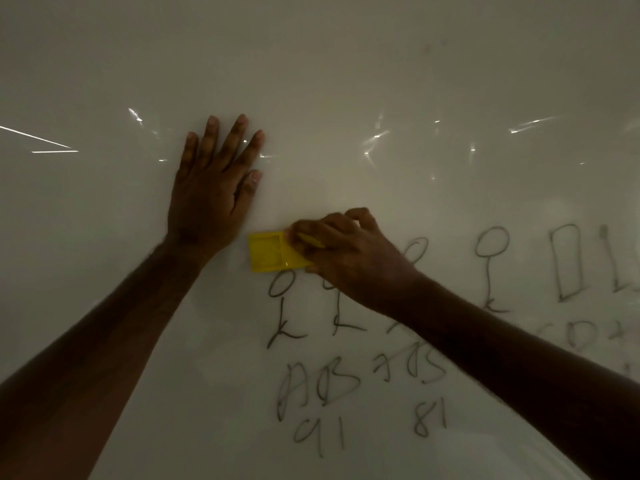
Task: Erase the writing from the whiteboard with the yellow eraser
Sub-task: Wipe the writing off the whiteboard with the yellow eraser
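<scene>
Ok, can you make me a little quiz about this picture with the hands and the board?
1. True or false: the left hand lies flat on the whiteboard.
2. Which hand holds the yellow eraser? A) left B) right C) both
3. Fill in: the numbers at the bottom of the writing read 91 and ___.

Key: 1 true. 2 B, the right hand. 3 81.

The right hand [341, 252] covers the right half of the yellow eraser [273, 252] and parts of two stick figures [414, 254] beneath it. Its forearm crosses more writing [408, 367] below. Right of that hand, smudged marks [588, 336] cannot be read, and a drawing [620, 261] runs off the picture's edge.
</scene>
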